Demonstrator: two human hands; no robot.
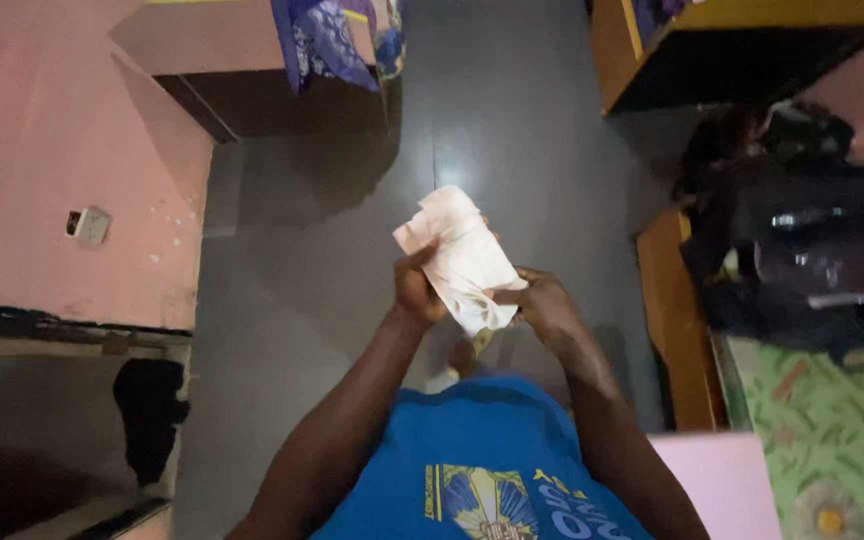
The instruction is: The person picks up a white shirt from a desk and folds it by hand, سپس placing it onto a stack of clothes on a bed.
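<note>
Cloth (462, 262), pale and bunched into a loose roll, sat between both hands above the dark floor (512, 130). The left hand (418, 292) was closed on its lower left side, thumb pressed over the fabric, with the bundle rising from that fist toward one o'clock. The right hand (544, 305) was clamped on the lower end, fingers curled around the edge at nine o'clock from its palm. The cloth's upper end stood free, reaching toward twelve o'clock. Below the hands was the person's blue shirt (472, 450). At three o'clock lay a heap of dark bags (802, 250) beside a green floral mattress (832, 440); at nine o'clock stood a pink wall (52, 120) with a socket (88, 225).
</note>
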